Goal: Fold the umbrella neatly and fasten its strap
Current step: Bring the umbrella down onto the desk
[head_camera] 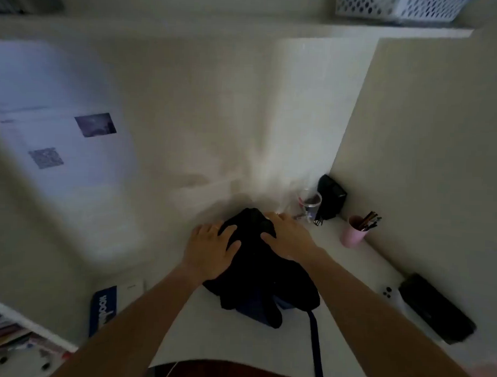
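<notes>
Black umbrella [262, 270] — one; two hands pressing.

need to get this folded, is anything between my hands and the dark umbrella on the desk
Nothing visible is. The left hand and the right hand both rest flat on the bunched dark fabric umbrella on the white desk. The pink pencil cup stands apart, to the right.

Umbrella [262, 276]: dark, near-black fabric bundle, bunched and rumpled, not neatly folded, lying on white desk, top end toward wall. Dark strap [315, 343] trails loose from near end toward desk's front edge, unfastened.
</notes>
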